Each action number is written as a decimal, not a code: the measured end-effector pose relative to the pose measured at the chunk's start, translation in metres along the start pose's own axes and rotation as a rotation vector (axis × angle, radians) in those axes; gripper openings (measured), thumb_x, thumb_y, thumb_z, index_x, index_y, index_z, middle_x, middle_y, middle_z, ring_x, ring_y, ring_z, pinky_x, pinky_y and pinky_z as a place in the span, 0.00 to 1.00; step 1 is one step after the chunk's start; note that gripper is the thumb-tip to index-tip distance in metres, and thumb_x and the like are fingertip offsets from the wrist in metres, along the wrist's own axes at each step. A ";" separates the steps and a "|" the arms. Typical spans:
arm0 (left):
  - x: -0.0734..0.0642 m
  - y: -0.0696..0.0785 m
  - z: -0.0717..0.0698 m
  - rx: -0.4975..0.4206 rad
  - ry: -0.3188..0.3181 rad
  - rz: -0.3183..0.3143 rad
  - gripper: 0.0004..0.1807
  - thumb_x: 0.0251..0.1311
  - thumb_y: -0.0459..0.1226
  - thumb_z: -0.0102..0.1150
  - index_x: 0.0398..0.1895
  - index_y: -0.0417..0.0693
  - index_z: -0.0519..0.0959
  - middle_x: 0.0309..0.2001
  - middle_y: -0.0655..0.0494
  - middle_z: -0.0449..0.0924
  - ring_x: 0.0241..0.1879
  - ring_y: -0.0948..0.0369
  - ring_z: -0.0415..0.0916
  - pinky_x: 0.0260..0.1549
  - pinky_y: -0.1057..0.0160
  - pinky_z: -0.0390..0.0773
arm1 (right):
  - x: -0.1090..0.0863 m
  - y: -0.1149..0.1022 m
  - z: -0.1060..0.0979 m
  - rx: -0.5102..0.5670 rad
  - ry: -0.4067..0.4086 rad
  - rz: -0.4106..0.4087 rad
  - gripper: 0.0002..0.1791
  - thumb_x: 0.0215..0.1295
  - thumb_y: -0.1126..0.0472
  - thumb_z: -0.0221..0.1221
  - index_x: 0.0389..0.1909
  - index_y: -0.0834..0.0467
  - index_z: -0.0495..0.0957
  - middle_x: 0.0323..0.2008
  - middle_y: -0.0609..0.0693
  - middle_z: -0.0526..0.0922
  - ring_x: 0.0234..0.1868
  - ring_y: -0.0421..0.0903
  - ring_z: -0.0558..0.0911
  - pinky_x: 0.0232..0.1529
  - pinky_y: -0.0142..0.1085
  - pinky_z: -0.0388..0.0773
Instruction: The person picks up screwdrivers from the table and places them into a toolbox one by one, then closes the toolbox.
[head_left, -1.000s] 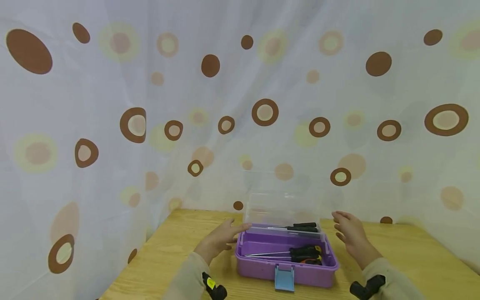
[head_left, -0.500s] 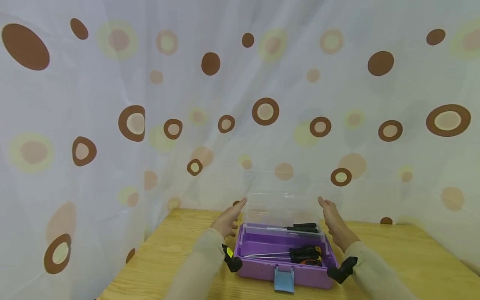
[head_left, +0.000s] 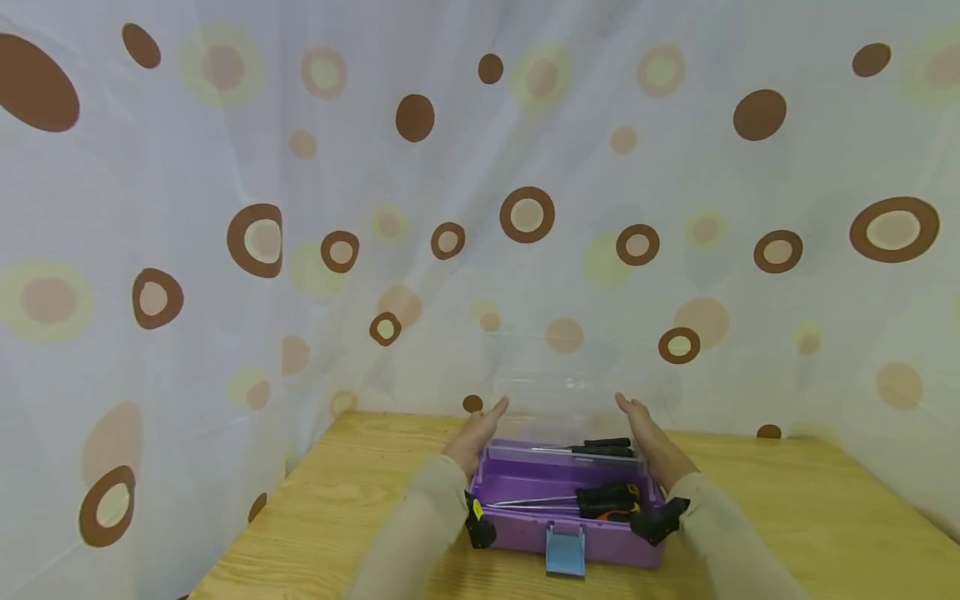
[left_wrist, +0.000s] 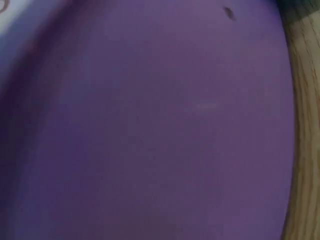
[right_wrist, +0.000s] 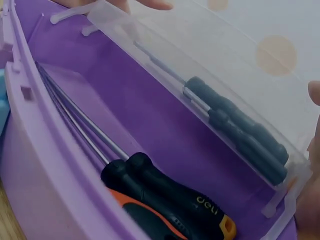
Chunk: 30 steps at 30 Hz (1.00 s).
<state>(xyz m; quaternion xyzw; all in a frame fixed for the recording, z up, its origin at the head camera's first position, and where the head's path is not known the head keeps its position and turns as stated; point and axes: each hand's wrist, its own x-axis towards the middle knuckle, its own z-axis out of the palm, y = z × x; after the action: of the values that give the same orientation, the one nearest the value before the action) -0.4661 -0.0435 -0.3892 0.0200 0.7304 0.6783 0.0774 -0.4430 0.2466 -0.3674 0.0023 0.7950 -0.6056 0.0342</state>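
Note:
A purple toolbox sits with its transparent lid raised at the back. My left hand is at the box's left rear side, fingers straight toward the lid's edge. Opposite it, my right hand reaches along the right rear side, fingers extended, close to the lid. Both hands have empty palms. Black-handled screwdrivers, one with orange, lie inside the box. Smaller dark-handled screwdrivers lie behind clear plastic at the back. The toolbox's purple wall fills the left wrist view.
A pale blue latch hangs down at the box's front. The wooden table runs out to both sides. Behind it hangs a white curtain with brown and beige dots. Black wrist cameras overlap the box's front corners.
Both hands have moved forward and inward, from beside the box to the raised lid's two sides, and their fingers now point up and forward. The toolbox has stayed in place.

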 end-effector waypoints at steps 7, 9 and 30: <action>0.003 -0.015 -0.003 -0.040 0.002 0.021 0.61 0.67 0.69 0.52 0.83 0.40 0.37 0.81 0.32 0.37 0.77 0.32 0.36 0.68 0.24 0.37 | -0.012 0.010 0.005 0.026 -0.066 0.000 0.57 0.73 0.24 0.36 0.80 0.55 0.18 0.79 0.64 0.17 0.76 0.70 0.23 0.67 0.75 0.27; 0.006 -0.015 -0.003 -0.047 0.002 0.045 0.60 0.67 0.68 0.53 0.84 0.40 0.38 0.81 0.32 0.38 0.77 0.32 0.37 0.68 0.25 0.37 | -0.010 0.010 0.005 0.032 -0.059 0.000 0.56 0.73 0.23 0.35 0.80 0.54 0.18 0.79 0.62 0.16 0.76 0.71 0.23 0.67 0.75 0.27; 0.013 -0.012 0.004 -0.127 0.020 0.228 0.56 0.66 0.62 0.59 0.84 0.45 0.41 0.81 0.34 0.36 0.78 0.35 0.37 0.72 0.31 0.40 | -0.006 0.013 0.000 0.259 0.015 -0.063 0.48 0.78 0.33 0.39 0.81 0.46 0.20 0.79 0.59 0.16 0.77 0.70 0.24 0.71 0.69 0.27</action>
<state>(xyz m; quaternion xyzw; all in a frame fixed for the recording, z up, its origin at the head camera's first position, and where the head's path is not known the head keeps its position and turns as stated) -0.4779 -0.0391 -0.4022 0.0914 0.6799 0.7276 -0.0063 -0.4369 0.2503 -0.3796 -0.0138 0.7101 -0.7039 0.0088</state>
